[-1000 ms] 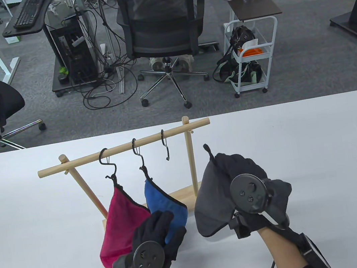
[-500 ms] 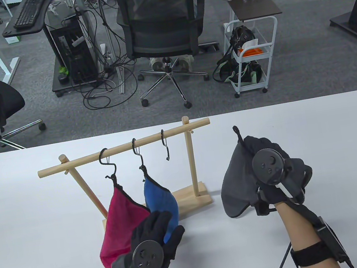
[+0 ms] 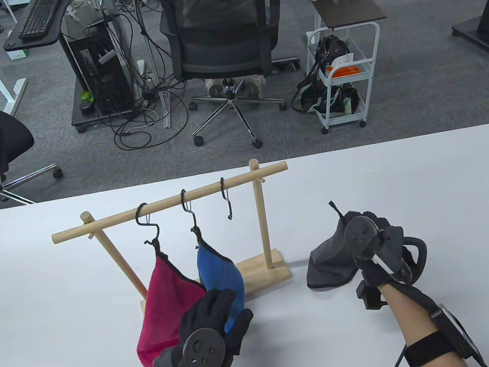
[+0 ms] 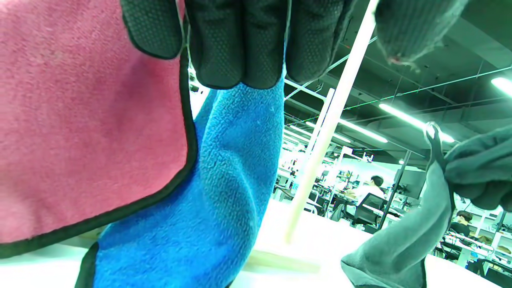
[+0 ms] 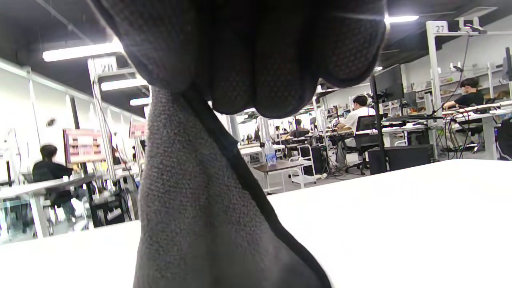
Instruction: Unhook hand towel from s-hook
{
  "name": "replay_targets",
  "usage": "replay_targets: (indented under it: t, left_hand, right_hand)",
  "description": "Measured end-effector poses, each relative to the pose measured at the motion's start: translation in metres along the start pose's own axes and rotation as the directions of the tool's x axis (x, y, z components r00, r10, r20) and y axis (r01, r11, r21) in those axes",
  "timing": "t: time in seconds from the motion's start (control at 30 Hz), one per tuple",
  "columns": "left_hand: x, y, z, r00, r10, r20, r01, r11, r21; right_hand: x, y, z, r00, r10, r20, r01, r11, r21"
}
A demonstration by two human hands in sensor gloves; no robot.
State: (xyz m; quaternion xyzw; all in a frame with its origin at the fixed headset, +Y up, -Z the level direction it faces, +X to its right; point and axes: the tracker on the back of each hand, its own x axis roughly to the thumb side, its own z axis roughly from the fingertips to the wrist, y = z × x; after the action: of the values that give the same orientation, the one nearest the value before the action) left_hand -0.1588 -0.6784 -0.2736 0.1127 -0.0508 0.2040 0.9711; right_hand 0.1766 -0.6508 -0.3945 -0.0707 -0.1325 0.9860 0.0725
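A wooden rack on the white table carries three black s-hooks. The right s-hook is bare. A red towel and a blue towel hang from the other two. My right hand grips a grey towel near its loop, to the right of the rack, and the towel's lower part lies bunched on the table. It also shows in the right wrist view. My left hand rests its fingers against the lower blue towel and red towel.
The rack's base sits between the two hands. The white table extends to the right and front of the grey towel. Office chairs and a cart stand on the floor beyond the table's far edge.
My right hand has carried the grey towel from beside the rack out to the right and then down, so the towel now bunches on the table. My left hand has stayed put.
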Motion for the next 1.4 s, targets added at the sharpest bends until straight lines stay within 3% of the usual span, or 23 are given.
replay_targets:
  t: [0.33, 0.9, 1.07, 1.4]
  left_hand:
    - [0.001, -0.002, -0.001, 1.000, -0.007, 0.002, 0.007, 1.000, -0.017]
    - [-0.001, -0.002, -0.002, 1.000, -0.006, -0.007, 0.006, 1.000, -0.015]
    - [-0.001, -0.003, -0.002, 1.000, -0.004, -0.009, 0.004, 1.000, -0.018]
    - [-0.002, -0.004, -0.002, 1.000, 0.013, -0.009, -0.013, 1.000, -0.026]
  right_hand:
    - [0.003, 0.046, -0.002, 0.993, 0.114, 0.040, -0.119, 0.981, 0.154]
    - [0.003, 0.100, -0.013, 0.998, 0.058, -0.037, -0.043, 0.943, 0.329]
    - [0.003, 0.095, -0.012, 0.998, 0.048, -0.034, -0.035, 0.946, 0.322]
    - [0.008, 0.051, 0.003, 0.999, 0.021, 0.027, -0.026, 0.972, 0.233]
